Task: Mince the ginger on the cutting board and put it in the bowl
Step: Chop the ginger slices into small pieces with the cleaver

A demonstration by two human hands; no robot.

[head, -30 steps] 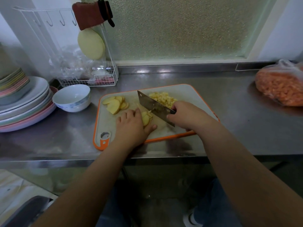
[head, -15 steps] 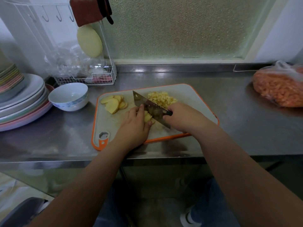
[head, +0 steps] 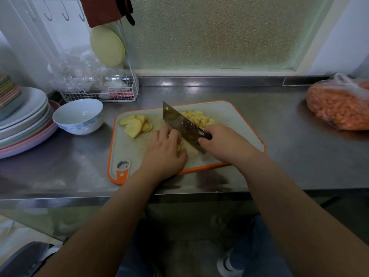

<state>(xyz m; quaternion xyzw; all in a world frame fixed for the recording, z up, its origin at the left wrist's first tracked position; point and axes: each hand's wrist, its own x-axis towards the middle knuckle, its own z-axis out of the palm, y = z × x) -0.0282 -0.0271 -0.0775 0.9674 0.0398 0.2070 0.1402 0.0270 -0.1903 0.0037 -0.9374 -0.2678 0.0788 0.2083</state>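
A grey cutting board point(head: 235, 114) with an orange rim lies on the steel counter. Ginger slices point(head: 136, 124) are fanned at its far left and a heap of chopped ginger point(head: 197, 116) sits at the back. My right hand point(head: 223, 143) grips the black handle of a cleaver point(head: 181, 124), whose blade rests on the board beside my left hand. My left hand point(head: 165, 151) has its fingers curled over a small stack of ginger pieces point(head: 180, 146), mostly hidden beneath it. An empty white bowl point(head: 78, 115) stands left of the board.
A stack of plates point(head: 24, 124) fills the far left. Behind the bowl stands a white wire rack point(head: 103, 92) holding plastic bags. At the right edge lies a bag of orange food point(head: 339, 106). The counter's front edge runs just below the board.
The cleaver has shifted left along the ginger under my left hand, and my left fingers have drawn back and curled tighter over the pieces.
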